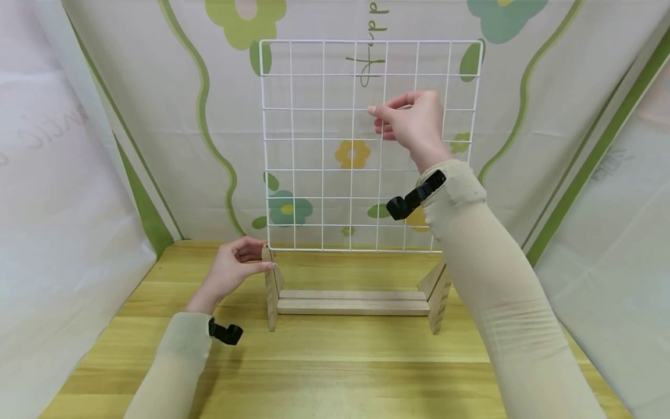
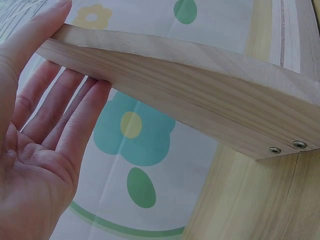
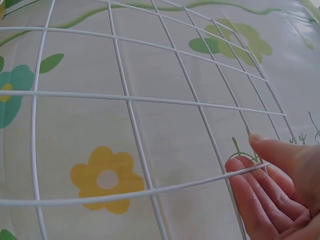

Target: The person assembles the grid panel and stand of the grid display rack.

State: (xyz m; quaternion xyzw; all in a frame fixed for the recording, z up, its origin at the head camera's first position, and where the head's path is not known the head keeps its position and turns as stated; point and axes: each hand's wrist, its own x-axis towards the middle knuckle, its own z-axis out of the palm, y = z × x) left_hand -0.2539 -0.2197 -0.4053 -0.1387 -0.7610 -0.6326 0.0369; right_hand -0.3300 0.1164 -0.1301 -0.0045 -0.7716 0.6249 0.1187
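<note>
A white wire grid panel [image 1: 323,139] stands upright, its bottom edge level with the tops of a pale wooden stand [image 1: 353,306]. The stand has two side pieces joined by a low crossbar. My left hand [image 1: 230,270] pinches the top end of the left side piece [image 2: 190,75], thumb on one face and fingers on the other. Higher up, right of the panel's middle, my right hand [image 1: 419,122] grips the wires between thumb and curled fingers. In the right wrist view the fingertips [image 3: 240,165] lie at a wire crossing. My right forearm hides the panel's lower right corner.
The stand rests on a yellow wood-grain table [image 1: 335,361]. Behind the panel hangs a white cloth [image 1: 230,105] with printed flowers and green lines. Cloth walls close in the left and right sides. Each wrist carries a small black camera [image 1: 226,333].
</note>
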